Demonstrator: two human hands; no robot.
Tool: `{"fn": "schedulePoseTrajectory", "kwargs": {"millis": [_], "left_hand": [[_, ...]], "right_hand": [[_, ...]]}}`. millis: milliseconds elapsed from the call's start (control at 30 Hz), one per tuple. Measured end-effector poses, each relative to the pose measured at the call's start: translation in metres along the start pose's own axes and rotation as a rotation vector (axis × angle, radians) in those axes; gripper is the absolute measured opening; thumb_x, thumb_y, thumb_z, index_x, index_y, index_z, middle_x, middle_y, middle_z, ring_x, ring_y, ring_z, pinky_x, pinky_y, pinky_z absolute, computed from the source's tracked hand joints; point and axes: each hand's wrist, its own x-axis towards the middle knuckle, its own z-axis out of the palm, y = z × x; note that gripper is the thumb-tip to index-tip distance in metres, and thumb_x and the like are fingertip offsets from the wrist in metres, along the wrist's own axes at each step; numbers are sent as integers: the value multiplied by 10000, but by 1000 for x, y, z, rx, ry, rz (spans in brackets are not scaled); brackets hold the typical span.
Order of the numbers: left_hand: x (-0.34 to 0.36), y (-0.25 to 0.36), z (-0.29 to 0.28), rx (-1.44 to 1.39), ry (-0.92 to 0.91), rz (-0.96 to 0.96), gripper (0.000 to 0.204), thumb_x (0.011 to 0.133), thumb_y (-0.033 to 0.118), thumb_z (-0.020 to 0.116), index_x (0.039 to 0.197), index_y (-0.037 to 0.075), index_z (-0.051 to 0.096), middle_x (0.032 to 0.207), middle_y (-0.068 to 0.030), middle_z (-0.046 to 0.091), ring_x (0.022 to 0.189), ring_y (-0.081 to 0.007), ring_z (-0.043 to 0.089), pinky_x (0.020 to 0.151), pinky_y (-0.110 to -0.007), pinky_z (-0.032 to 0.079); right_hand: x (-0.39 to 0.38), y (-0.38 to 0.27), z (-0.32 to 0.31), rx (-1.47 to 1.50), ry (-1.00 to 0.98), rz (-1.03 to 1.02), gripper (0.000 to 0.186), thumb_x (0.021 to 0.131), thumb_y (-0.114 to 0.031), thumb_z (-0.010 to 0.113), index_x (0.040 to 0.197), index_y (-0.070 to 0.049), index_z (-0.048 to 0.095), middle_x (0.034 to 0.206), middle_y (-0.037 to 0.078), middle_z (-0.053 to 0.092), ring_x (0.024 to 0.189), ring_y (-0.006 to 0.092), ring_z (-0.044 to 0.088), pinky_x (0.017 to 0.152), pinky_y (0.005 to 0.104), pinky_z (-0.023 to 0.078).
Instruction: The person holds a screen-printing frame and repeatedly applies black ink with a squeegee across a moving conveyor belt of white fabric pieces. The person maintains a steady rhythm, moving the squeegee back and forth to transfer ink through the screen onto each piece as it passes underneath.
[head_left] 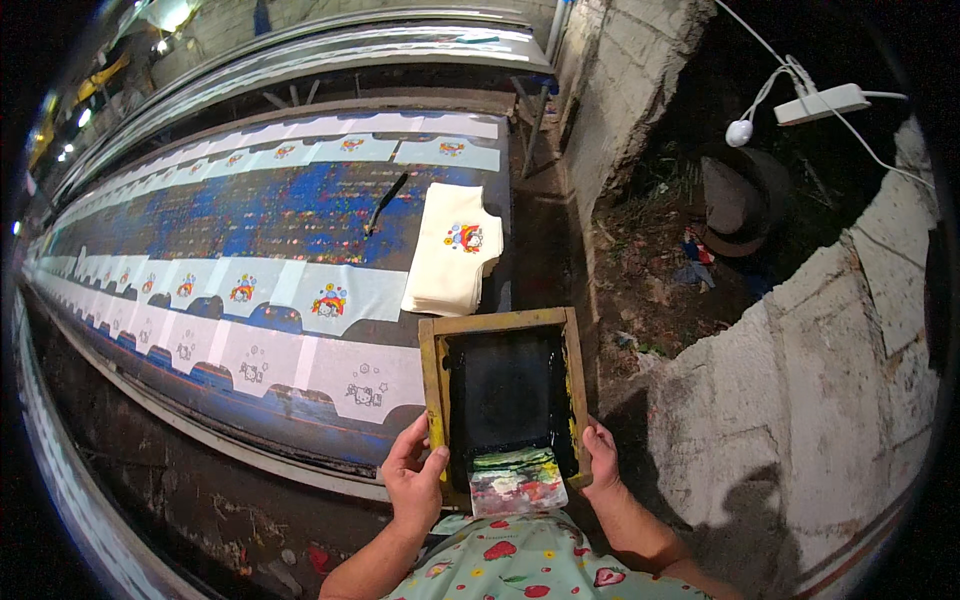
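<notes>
A screen printing frame (432,385) with yellowed wooden sides and a dark mesh is held in front of my body. My left hand (412,475) grips its left side, and my right hand (600,460) grips the right side. A paint-smeared squeegee (518,482) rests in the near end of the frame, streaked white, green and red. Just beyond the frame, a stack of cream fabric pieces (445,260) lies on the printing table (300,440); the top piece bears a colourful cartoon print.
Rows of printed fabric pieces (330,297) run along the table, by a dark thin tool (385,205). A second long table (440,50) stands behind. At right are a broken concrete wall (760,400) and a hanging white power strip (822,104).
</notes>
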Motion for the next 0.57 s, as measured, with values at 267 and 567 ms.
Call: {"fn": "schedulePoseTrajectory", "kwargs": {"millis": [267, 567], "left_hand": [[-4, -29, 59, 17, 249, 115, 579, 1007, -95, 706, 1578, -35, 635, 1451, -82, 691, 1198, -153, 672, 996, -292, 580], [-26, -64, 138, -95, 541, 183, 572, 1027, -23, 726, 1590, -23, 621, 1457, -113, 725, 1301, -194, 699, 1163, -379, 558]], "right_hand": [[77, -40, -19, -45, -129, 196, 538, 1071, -316, 807, 1497, -22, 660, 1204, 28, 774, 1039, 156, 757, 897, 345, 622], [157, -106, -31, -214, -452, 339, 661, 1045, -428, 840, 1532, -28, 642, 1272, 17, 740, 1211, 127, 661, 1088, 312, 506]]}}
